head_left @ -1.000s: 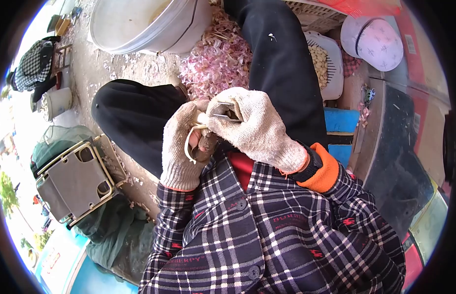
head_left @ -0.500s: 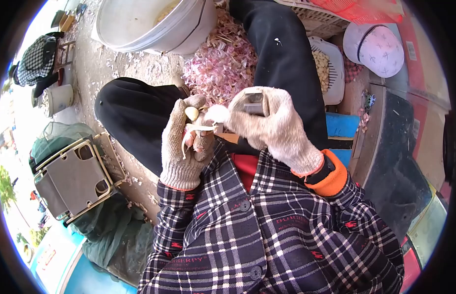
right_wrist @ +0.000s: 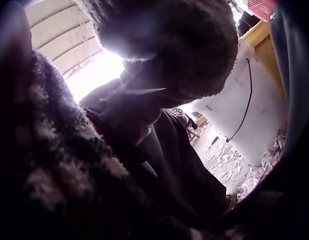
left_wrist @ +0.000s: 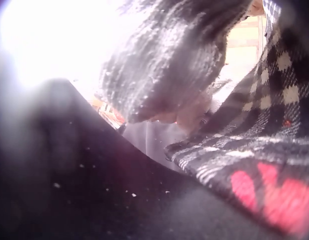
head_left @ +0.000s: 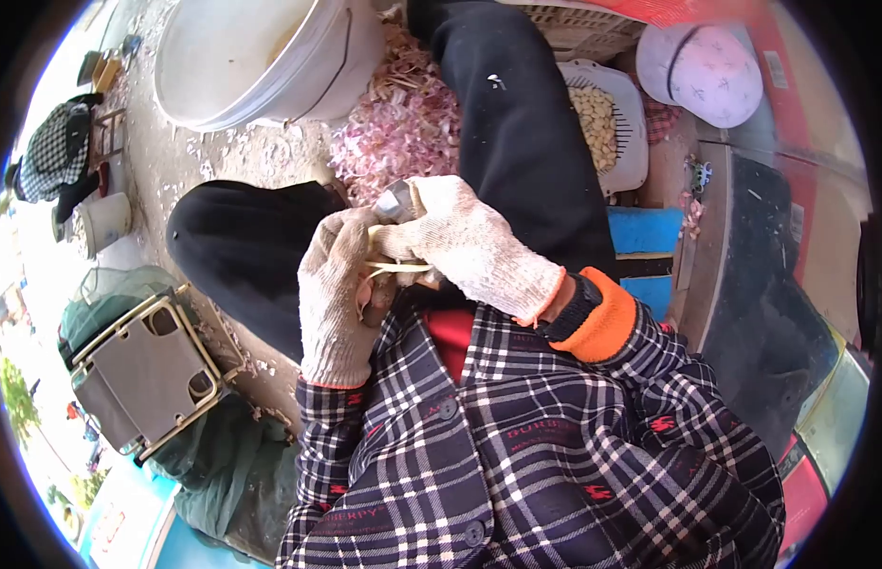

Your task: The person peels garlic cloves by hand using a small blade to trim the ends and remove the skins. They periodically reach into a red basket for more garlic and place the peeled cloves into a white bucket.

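Both hands wear pale knitted work gloves and meet in front of the lap. My left hand (head_left: 335, 289) grips garlic, mostly hidden by the fingers, with a thin pale stalk (head_left: 400, 268) sticking out sideways. Against its fingertips, my right hand (head_left: 479, 245) holds a small metal blade (head_left: 394, 201), its shiny flat side showing above the curled fingers. In the left wrist view the glove (left_wrist: 164, 70) is washed out by glare. The right glove (right_wrist: 179, 50) appears dark in the right wrist view, above the pale pointed stalk (right_wrist: 147, 91).
Pink garlic skins (head_left: 398, 142) are heaped beyond the hands, beside a large white bucket (head_left: 337, 71). Peeled cloves (head_left: 593, 123) lie in a white basket (head_left: 633, 142) at right. A folding chair (head_left: 147, 375) stands at left. Dark-trousered knees (head_left: 247, 251) flank the work.
Half a second ago the right hand stood apart from the left, with a pale clove showing in the left fingers. Now it is back against the left hand, covering most of the garlic.
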### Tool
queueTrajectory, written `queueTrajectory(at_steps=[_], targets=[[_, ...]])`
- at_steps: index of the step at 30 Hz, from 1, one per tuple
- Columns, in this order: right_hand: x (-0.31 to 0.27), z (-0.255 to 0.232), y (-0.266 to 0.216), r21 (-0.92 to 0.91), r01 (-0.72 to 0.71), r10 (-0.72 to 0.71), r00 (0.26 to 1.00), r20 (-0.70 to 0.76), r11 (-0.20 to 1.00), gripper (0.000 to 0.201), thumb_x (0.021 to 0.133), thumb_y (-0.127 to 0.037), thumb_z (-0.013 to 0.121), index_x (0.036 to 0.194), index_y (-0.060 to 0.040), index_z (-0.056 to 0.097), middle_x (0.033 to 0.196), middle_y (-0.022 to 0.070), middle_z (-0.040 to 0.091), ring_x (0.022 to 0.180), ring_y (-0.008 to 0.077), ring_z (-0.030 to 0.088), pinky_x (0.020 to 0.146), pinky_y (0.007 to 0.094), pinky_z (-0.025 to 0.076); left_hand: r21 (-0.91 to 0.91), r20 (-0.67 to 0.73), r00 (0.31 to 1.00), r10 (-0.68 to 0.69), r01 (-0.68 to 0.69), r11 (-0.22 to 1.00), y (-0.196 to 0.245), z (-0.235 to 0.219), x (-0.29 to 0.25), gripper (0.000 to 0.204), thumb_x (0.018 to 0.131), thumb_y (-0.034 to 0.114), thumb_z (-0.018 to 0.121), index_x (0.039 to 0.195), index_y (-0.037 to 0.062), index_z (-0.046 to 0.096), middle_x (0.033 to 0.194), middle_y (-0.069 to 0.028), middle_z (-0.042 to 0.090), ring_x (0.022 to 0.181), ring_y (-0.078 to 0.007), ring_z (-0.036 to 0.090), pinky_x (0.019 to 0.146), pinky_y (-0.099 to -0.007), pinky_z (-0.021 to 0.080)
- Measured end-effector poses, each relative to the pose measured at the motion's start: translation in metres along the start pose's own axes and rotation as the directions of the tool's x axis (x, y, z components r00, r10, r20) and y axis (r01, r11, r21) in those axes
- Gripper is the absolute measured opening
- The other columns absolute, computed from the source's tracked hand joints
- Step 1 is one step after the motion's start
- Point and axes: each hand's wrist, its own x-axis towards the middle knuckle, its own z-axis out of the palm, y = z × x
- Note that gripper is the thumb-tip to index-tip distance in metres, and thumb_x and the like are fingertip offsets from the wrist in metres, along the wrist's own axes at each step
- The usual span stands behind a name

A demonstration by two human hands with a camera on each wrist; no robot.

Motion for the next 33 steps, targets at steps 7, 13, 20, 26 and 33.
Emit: queueTrajectory(at_steps=[7,13,20,26,33], targets=[[0.0,-0.011,-0.008,0.252,0.018,-0.008,0.999,-0.04,0.968,0.015,0.081,-0.012,0.07,0.086,0.0001,0.063,0.068,0.004,0.062,0.053,0.0102,0.057,0.049,0.0227,0.044,-0.464,0.092,0.988,-0.126,0.154,0.872,-0.009,0.0,0.008,0.044,0.102,0.039,0.051,0.124,0.0016,0.055,0.088,-0.0029,0.063,0.065,-0.0052,0.056,0.05,-0.0153,0.041],[-0.032,-0.101,-0.056,0.095,0.377,-0.328,0.886,-0.328,0.922,0.014,0.086,-0.01,0.07,0.088,0.0015,0.063,0.065,-0.0006,0.057,0.048,0.0034,0.043,0.044,0.0185,0.029,-0.776,0.225,0.971,-0.076,0.226,0.589,-0.011,-0.002,0.013,0.063,0.103,0.039,0.045,0.14,-0.0108,0.036,0.125,-0.0224,0.056,0.108,-0.0312,0.064,0.083,-0.0345,0.059],[-0.039,-0.192,-0.037,-0.705,-0.014,-0.557,0.603,-0.571,0.709,0.025,0.087,-0.016,0.07,0.108,-0.0024,0.067,0.087,0.0015,0.067,0.058,0.0067,0.053,0.053,0.0215,0.043,-0.652,0.192,0.981,0.001,0.127,0.747,-0.011,-0.005,0.012,0.057,0.093,0.014,0.061,0.14,-0.0104,0.038,0.121,-0.0209,0.061,0.096,-0.0267,0.069,0.079,-0.0289,0.059],[-0.04,-0.067,-0.045,-0.504,0.326,-0.505,0.82,-0.271,0.8,0.02,0.083,-0.015,0.075,0.098,-0.003,0.068,0.081,0.0025,0.068,0.066,0.0103,0.06,0.059,0.0264,0.049,-0.651,0.209,0.973,-0.101,0.216,0.727,-0.009,-0.01,0.012,0.046,0.095,0.015,0.06,0.133,-0.0087,0.048,0.106,-0.0172,0.066,0.079,-0.0217,0.068,0.059,-0.0239,0.056],[-0.017,-0.006,-0.008,-0.69,0.498,-0.604,0.789,0.11,0.526,0.032,0.08,-0.009,0.078,0.11,-0.0085,0.066,0.102,0.0108,0.068,0.09,0.0178,0.069,0.075,0.0287,0.054,-0.639,0.107,0.991,-0.079,0.129,0.758,-0.008,-0.002,0.005,0.042,0.096,0.016,0.058,0.129,-0.0095,0.051,0.1,-0.0153,0.067,0.07,-0.0203,0.068,0.047,-0.0221,0.053]])
